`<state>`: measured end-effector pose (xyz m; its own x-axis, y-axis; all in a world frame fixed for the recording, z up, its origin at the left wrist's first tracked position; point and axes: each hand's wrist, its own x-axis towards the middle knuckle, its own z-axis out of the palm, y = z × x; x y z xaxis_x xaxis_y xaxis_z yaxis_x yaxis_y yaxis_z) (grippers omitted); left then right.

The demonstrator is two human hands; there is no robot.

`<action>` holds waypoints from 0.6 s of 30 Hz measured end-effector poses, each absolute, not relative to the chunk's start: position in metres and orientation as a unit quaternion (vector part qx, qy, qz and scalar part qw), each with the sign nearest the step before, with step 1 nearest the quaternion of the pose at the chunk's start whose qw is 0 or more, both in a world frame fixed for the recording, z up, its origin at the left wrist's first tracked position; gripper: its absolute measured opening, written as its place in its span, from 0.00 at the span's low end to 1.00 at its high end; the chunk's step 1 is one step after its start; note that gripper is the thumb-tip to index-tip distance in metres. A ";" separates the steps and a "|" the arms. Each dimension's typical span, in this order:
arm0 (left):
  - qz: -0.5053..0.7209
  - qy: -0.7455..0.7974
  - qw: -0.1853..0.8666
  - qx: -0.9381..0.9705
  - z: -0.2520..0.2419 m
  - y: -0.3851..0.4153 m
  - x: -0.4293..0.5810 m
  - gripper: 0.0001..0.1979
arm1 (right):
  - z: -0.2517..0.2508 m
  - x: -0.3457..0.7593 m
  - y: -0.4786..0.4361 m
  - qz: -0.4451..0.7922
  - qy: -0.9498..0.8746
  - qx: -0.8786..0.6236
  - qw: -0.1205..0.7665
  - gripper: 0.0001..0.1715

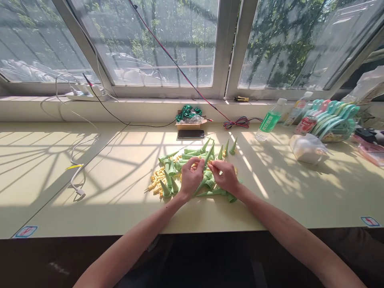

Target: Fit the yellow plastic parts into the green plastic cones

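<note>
Between the fingers of my left hand (191, 180) is a green plastic cone (209, 154), tilted with its tip pointing up and away. My right hand (226, 176) pinches a small yellow piece (210, 162) close beside that cone, mostly covered by the fingertips. Under and around both hands lies a pile of green cones (171, 168), some upright and others on their sides. Several small yellow plastic pieces (156, 182) are heaped at the pile's left. Two upright cones (233, 147) stand at the pile's back right.
Behind the pile are a black phone (191, 134) and a small cardboard box (189, 126) with green material. To the right stand a green-labelled bottle (270, 122), a can (305, 125) and a white bag (310, 149). A white cable (78, 176) lies at left.
</note>
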<state>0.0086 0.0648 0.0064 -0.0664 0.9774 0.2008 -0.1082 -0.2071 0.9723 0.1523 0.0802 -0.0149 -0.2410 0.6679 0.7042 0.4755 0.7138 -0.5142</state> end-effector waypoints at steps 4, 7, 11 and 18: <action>0.589 0.432 0.453 0.511 0.007 0.064 0.009 0.16 | -0.013 0.151 0.078 0.134 -0.765 -0.381 0.501 0.21; 0.590 0.429 0.447 0.517 0.007 0.063 0.009 0.15 | -0.012 0.150 0.077 0.164 -0.753 -0.390 0.503 0.22; 0.592 0.424 0.434 0.531 0.005 0.064 0.009 0.14 | -0.011 0.150 0.076 0.198 -0.742 -0.396 0.505 0.22; 0.590 0.416 0.416 0.552 0.005 0.065 0.008 0.14 | -0.012 0.149 0.076 0.332 -0.686 -0.413 0.499 0.19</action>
<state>0.0080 0.0649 0.0050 -0.0427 0.9511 0.3058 -0.0323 -0.3073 0.9511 0.1492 0.0756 -0.0125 -0.1622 0.8971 0.4110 0.2355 0.4397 -0.8667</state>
